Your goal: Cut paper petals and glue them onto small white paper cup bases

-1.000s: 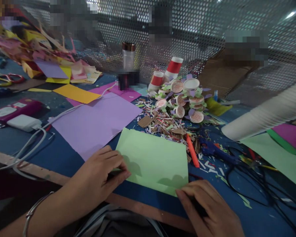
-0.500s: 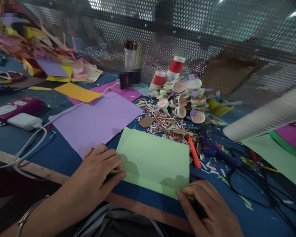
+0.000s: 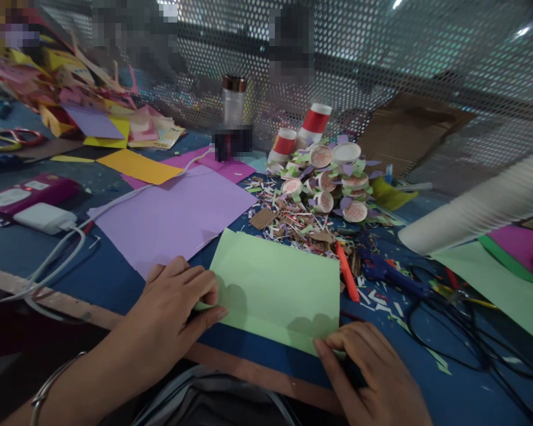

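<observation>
A light green paper (image 3: 279, 284) lies near the front edge of the blue table, with a narrow fold along its near side. My left hand (image 3: 177, 307) pinches its near left corner between thumb and curled fingers. At the near right corner, my right hand (image 3: 364, 367) grips the paper the same way. Just beyond my left hand is a large purple sheet (image 3: 177, 213). An orange-red cutter or pen (image 3: 347, 272) rests right of the green paper.
Paper scraps (image 3: 293, 222) lie before decorated paper cups (image 3: 324, 171). A blue glue gun (image 3: 393, 273) with a black cable sits right, near a stack of white cups (image 3: 475, 204). A power bank (image 3: 26, 192), white cable and scissors (image 3: 15, 139) are left.
The view has shifted very slightly. Both hands keep their places on the green paper, which looks the same.
</observation>
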